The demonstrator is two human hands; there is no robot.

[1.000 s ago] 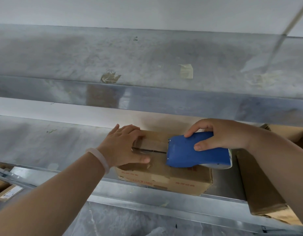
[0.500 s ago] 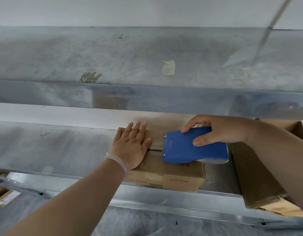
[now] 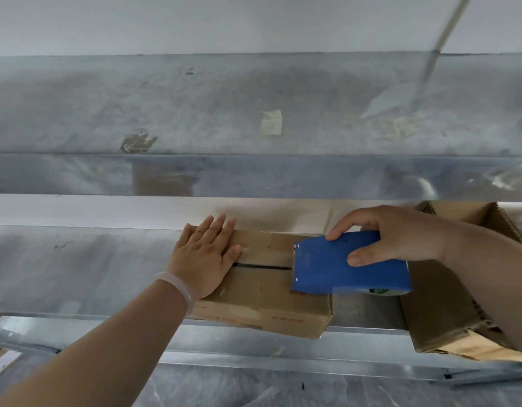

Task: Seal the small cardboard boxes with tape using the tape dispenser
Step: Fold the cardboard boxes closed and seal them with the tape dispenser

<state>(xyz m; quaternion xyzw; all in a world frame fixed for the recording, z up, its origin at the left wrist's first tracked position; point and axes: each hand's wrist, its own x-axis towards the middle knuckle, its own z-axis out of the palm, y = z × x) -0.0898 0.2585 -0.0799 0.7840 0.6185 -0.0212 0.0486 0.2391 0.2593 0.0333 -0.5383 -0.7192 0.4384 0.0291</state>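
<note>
A small cardboard box lies on a metal shelf, its top flaps closed with a dark seam showing between them. My left hand lies flat with straight fingers on the box's left end. My right hand grips a blue tape dispenser, which sits over the right end of the seam. A bit of the tape roll shows under the dispenser's right end.
A larger open cardboard box stands to the right on the same metal shelf. An upper shelf with tape scraps overhangs the work area. The shelf's front rail runs below the box.
My left hand has gone from gripping the box's corner to lying flat on its left end. The dispenser has drawn to the right, baring more of the seam.
</note>
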